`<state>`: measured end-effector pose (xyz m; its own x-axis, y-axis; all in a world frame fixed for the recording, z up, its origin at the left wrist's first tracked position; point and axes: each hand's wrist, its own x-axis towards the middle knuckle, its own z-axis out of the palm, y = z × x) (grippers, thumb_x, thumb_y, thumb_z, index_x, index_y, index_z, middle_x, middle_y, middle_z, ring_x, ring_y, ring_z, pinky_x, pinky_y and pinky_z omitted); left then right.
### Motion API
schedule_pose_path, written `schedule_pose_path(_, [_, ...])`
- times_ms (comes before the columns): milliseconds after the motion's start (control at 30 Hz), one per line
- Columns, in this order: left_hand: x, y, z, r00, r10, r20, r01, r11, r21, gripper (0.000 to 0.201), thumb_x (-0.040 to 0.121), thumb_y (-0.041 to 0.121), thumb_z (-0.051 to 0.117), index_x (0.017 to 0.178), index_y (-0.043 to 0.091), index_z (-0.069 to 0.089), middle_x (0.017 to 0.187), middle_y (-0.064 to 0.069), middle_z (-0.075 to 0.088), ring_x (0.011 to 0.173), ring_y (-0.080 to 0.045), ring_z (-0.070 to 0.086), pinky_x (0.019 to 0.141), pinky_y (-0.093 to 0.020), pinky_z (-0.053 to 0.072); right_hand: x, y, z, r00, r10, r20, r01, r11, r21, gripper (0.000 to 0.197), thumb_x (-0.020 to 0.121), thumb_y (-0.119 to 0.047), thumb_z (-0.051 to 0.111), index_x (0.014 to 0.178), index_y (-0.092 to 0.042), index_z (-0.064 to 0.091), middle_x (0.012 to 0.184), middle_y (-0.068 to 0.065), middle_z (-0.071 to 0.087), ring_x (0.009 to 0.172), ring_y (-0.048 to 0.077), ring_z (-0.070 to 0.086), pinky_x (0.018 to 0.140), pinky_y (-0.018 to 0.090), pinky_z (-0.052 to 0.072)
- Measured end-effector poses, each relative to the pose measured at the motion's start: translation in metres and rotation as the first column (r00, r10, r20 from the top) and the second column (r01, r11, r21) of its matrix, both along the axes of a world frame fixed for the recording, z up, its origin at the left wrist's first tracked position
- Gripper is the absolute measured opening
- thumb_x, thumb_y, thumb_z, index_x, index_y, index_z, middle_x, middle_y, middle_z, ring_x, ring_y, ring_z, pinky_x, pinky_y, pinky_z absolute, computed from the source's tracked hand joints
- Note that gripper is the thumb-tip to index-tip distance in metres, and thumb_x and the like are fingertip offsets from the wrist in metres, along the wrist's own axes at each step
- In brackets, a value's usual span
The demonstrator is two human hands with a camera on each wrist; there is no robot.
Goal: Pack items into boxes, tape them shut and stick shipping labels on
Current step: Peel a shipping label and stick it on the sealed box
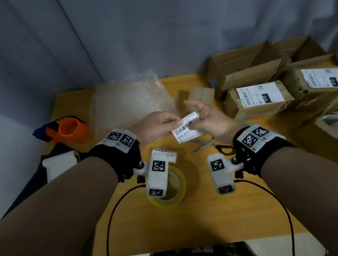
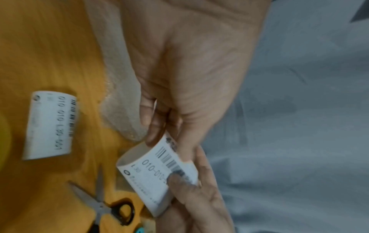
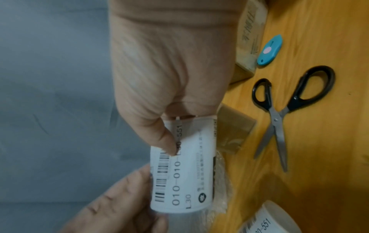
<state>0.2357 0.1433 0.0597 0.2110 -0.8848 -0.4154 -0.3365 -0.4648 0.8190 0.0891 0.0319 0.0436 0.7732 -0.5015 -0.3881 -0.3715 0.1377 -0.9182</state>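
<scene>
Both hands meet above the middle of the counter (image 1: 193,218): the left hand (image 1: 153,127) pinches one end of a curled shipping label (image 1: 186,129) and the right hand (image 1: 208,122) pinches the other end, its forefinger sticking out. Around them lie a tape roll (image 1: 170,191), a second label (image 1: 164,156), scissors (image 1: 211,146), bubble wrap (image 1: 128,102), an orange tape dispenser (image 1: 69,127), a small brown box (image 1: 201,95) and, to the right, labelled cartons (image 1: 258,100) beside open ones.

From the left wrist, the left fingers (image 2: 153,126) grip the label's far edge while the right thumb (image 2: 179,181) covers part of its barcode.

From the right wrist, the thumb hides some digits; a blue cutter (image 3: 269,50) lies past the scissors' black handles.
</scene>
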Motion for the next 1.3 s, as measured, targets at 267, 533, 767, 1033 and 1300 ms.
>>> schedule_pose_path(267, [-0.006,-0.021,0.028,0.976,0.214,0.037,-0.208,0.97,-0.125,0.013,0.089,0.02,0.065,0.089,0.007,0.066,0.072,-0.002,0.067,0.053,-0.002,0.058,0.051,-0.01,0.046,-0.009,-0.025,0.026,0.976,-0.218,0.009,0.177,0.767,-0.617,0.038,0.08,-0.014,0.075,0.114,-0.013,0.058,0.108,0.002,0.05,0.094,0.012,0.053,0.089,0.021,0.042])
schedule_pose_path(533, [-0.04,-0.046,0.038,0.917,0.249,-0.311,-0.333,0.908,-0.255,0.013,0.094,0.019,0.056,0.095,0.012,0.067,0.098,-0.007,0.07,0.096,-0.014,0.067,0.088,-0.023,0.051,-0.02,-0.034,0.041,0.932,-0.089,0.353,0.198,0.937,-0.287,0.02,0.085,0.0,0.066,0.105,0.0,0.069,0.094,0.012,0.072,0.08,0.001,0.067,0.079,0.017,0.053])
schedule_pose_path(767, [-0.054,-0.059,0.038,0.917,0.263,-0.299,-0.347,0.896,-0.276,0.018,0.096,0.015,0.054,0.108,0.008,0.065,0.107,-0.011,0.069,0.106,-0.017,0.064,0.093,-0.024,0.05,-0.032,-0.051,0.04,0.934,-0.144,0.328,0.22,0.953,-0.208,0.018,0.09,-0.004,0.06,0.106,-0.005,0.069,0.094,0.007,0.071,0.09,0.017,0.068,0.09,0.035,0.053])
schedule_pose_path(1033, [-0.067,-0.068,0.038,0.934,0.275,-0.228,-0.337,0.889,-0.309,0.015,0.095,0.016,0.054,0.103,0.012,0.067,0.102,-0.006,0.071,0.102,-0.014,0.066,0.092,-0.023,0.05,-0.043,-0.061,0.041,0.943,-0.15,0.297,0.207,0.964,-0.169,0.019,0.092,-0.004,0.057,0.108,-0.001,0.067,0.097,0.01,0.071,0.091,0.019,0.068,0.091,0.034,0.053])
schedule_pose_path(1300, [-0.07,-0.072,0.041,0.951,0.271,-0.152,-0.306,0.899,-0.314,0.02,0.097,0.015,0.051,0.108,0.006,0.065,0.097,-0.001,0.069,0.091,-0.004,0.065,0.08,-0.011,0.05,-0.044,-0.063,0.043,0.95,-0.142,0.28,0.194,0.967,-0.167,0.02,0.093,-0.005,0.057,0.11,0.001,0.067,0.1,0.015,0.071,0.094,0.023,0.068,0.092,0.038,0.053])
